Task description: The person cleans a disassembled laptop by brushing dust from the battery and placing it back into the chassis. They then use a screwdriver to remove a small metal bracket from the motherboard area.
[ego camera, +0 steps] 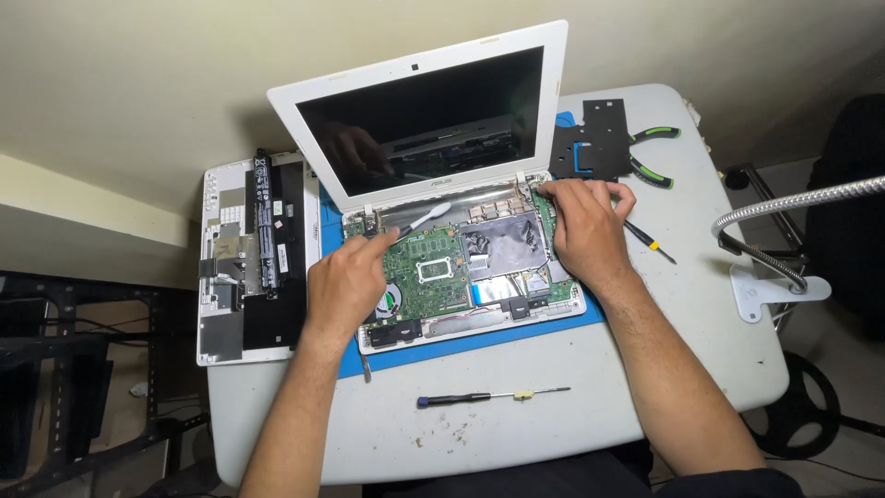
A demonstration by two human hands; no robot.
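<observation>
- My left hand (346,281) pinches a white swab (426,219) over the opened laptop's green board (426,272).
- My right hand (583,226), fingers curled, presses the laptop's right hinge corner (539,189).

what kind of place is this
Likely a home electronics repair spot: an opened white laptop on a blue mat, a screwdriver, green-handled pliers and a gooseneck lamp.

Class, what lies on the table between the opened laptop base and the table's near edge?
Head view: a long screwdriver lies there alone.
</observation>
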